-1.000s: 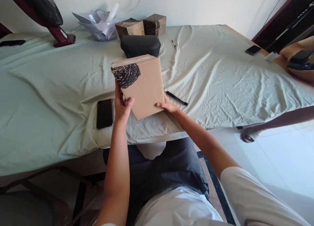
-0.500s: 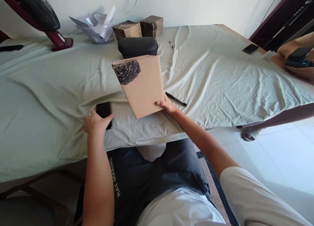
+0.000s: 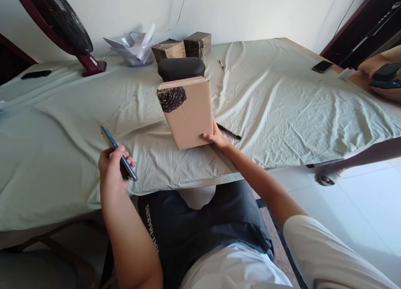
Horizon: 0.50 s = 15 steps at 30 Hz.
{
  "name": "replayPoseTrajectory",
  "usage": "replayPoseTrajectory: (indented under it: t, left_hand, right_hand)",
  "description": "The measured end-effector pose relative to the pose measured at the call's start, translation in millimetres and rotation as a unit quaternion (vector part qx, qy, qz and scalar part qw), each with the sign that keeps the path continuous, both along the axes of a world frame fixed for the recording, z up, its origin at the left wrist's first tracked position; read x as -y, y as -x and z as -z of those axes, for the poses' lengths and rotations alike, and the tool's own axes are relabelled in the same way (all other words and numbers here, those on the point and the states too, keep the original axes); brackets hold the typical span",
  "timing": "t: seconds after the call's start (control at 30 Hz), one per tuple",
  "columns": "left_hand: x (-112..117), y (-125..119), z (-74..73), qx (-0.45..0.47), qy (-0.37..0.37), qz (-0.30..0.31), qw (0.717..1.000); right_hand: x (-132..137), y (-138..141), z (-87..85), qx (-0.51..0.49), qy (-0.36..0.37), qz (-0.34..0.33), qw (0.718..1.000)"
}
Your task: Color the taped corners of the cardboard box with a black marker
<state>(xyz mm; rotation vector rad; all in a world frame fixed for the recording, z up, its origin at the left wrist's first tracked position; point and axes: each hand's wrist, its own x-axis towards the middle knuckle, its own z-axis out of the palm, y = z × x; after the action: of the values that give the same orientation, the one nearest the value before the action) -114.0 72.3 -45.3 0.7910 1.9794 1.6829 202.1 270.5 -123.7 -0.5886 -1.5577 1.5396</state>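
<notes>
A phone (image 3: 113, 142), turned on its edge, is gripped in my left hand (image 3: 113, 161) above the left front of the table. My right hand (image 3: 218, 137) holds a brown cardboard box (image 3: 191, 117) by its lower right corner, thumb on the front face and the other fingers hidden behind. Black scribble covers the box's upper left corner. The box is tilted, its broad face toward me. Just right of that hand, a black pen (image 3: 230, 131) lies on the cloth. Directly behind the box sits a black hard case (image 3: 181, 68), partly covered by it.
Along the wall stand a fan (image 3: 94, 65), a clear plastic basket (image 3: 136, 57) with papers, and two patterned boxes (image 3: 198, 44). Another pen (image 3: 222, 65) and a phone (image 3: 322, 66) rest on the green tablecloth (image 3: 282, 101). Another person's arm (image 3: 384, 63) is at the right edge.
My left hand has picked the phone up off the cloth and turned it on edge. The box stays in my right hand, tipped slightly differently. The view has shifted a little.
</notes>
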Motion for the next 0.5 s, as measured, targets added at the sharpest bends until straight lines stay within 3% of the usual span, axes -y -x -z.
replayPoseTrajectory:
  t: [0.13, 0.23, 0.33, 0.5]
  left_hand:
    - [-0.6, -43.6, -18.8, 0.062, -0.135, -0.067, 0.987]
    - [-11.1, -71.0, -29.2, 0.006, -0.207, -0.088, 0.974]
    - [-23.7, -87.8, -36.1, -0.052, -0.239, -0.079, 0.966]
    - [-38.0, -97.3, -40.5, -0.066, -0.257, -0.071, 0.961]
  right_hand:
    - [0.2, 1.1, -2.1, 0.055, -0.019, -0.023, 0.998]
    - [0.5, 1.4, -3.2, 0.064, -0.027, -0.035, 0.997]
    - [1.8, 2.0, -5.7, 0.068, -0.028, -0.036, 0.997]
    - [2.5, 3.9, -9.9, 0.068, -0.029, -0.044, 0.996]
